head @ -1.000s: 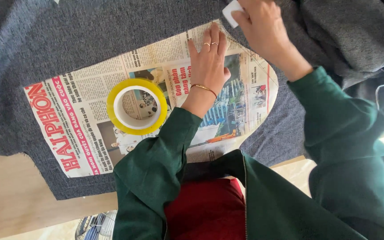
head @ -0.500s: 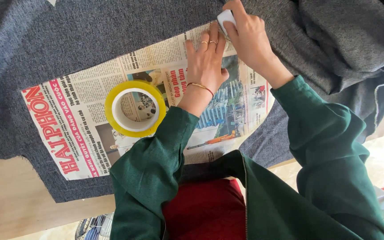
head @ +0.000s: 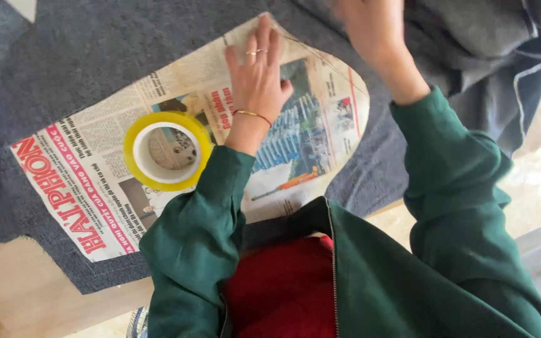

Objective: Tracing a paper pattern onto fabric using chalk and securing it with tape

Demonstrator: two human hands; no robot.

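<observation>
A newspaper piece (head: 89, 169) cut with a rounded right end lies flat on dark grey fabric (head: 95, 62). My left hand (head: 255, 81) presses flat on the paper's upper right part, fingers spread, with rings and a thin bracelet. My right hand (head: 374, 34) is blurred at the top edge, just beyond the paper's rounded tip, its fingers curled. The small white chalk-like piece it held moments before is hidden now. A yellow tape roll (head: 131, 156) rests on the paper, left of my left forearm.
The grey fabric bunches into folds at the top right (head: 489, 44). A light wooden tabletop (head: 20, 294) shows below the fabric's cut edge at the lower left. My green jacket sleeves and red top fill the lower middle.
My right hand came down to the paper's tip with the white piece, then swept up and to the right, now blurred. My left hand stayed pressed on the paper.
</observation>
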